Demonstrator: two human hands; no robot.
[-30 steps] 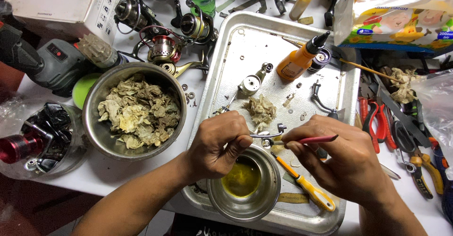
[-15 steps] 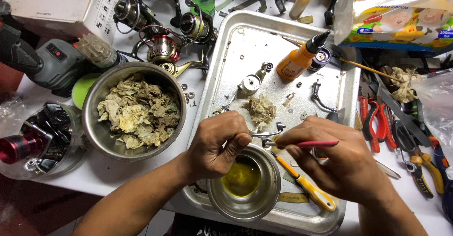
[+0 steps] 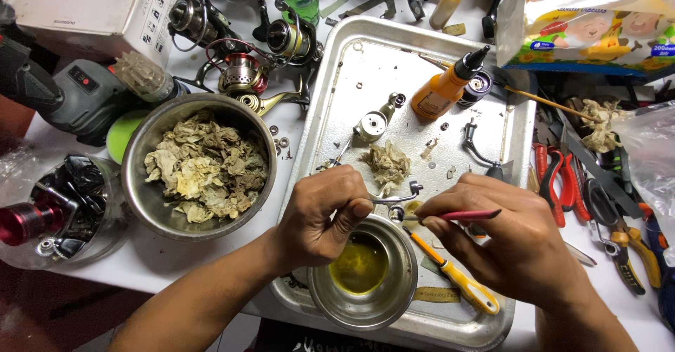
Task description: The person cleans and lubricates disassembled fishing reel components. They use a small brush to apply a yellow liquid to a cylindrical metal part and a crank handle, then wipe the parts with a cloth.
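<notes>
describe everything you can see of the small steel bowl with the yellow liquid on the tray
The small steel bowl is round, shiny metal with a rolled rim, upright on the near end of the metal tray. A shallow pool of murky yellow liquid covers its bottom. The left hand hovers over its far-left rim, holding a small metal part just beyond it. A yellow-handled screwdriver lies beside its right edge.

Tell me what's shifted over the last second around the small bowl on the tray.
Very little. The right hand tilted its red-handled brush nearer level, tip at the small metal part in the left hand. Both kept their grip. The small bowl of yellow liquid, tray and orange bottle stayed put.
</notes>
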